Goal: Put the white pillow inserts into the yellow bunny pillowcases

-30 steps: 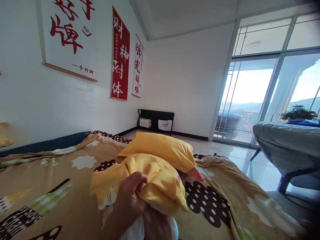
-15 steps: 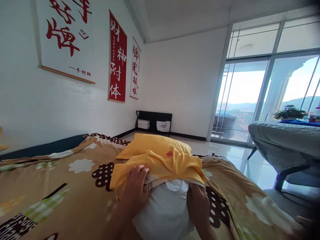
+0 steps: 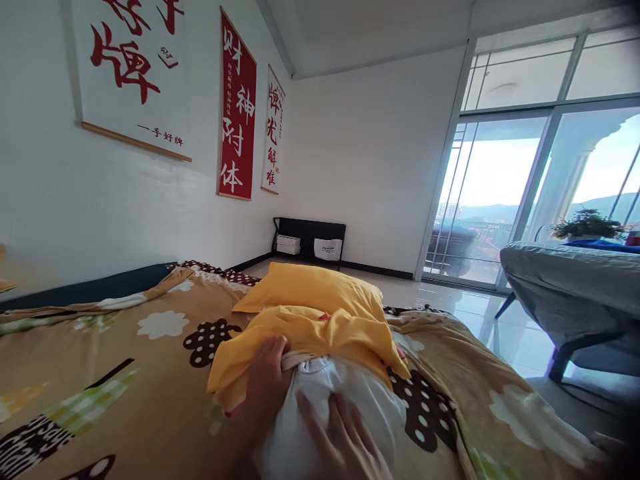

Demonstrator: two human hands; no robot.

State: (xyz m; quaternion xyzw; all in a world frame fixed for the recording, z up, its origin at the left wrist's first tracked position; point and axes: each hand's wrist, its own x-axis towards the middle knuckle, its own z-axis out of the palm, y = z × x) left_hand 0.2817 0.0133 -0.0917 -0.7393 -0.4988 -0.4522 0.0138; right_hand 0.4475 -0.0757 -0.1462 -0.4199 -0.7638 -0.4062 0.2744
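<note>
A white pillow (image 3: 365,380) lies in front of me with its far end inside a yellow pillowcase (image 3: 300,327). The case is bunched and wrinkled around that end. My left hand (image 3: 270,377) grips the case's edge at the left of its opening, fingers curled over the cloth. On top of the white pillow rests my right hand (image 3: 343,433), fingers spread and slightly blurred, with nothing held. Just beyond the case lies a yellow pillow (image 3: 315,283).
Beneath everything spreads a brown patterned blanket (image 3: 150,373). A covered table (image 3: 570,280) with a potted plant (image 3: 583,225) stands at the right. A black low stand (image 3: 307,237) is by the far wall, and scrolls hang on the left wall.
My right hand has left the right side of the pillowcase opening and moved left and nearer, onto the white pillow. My left hand keeps the case's left edge, shifted slightly nearer.
</note>
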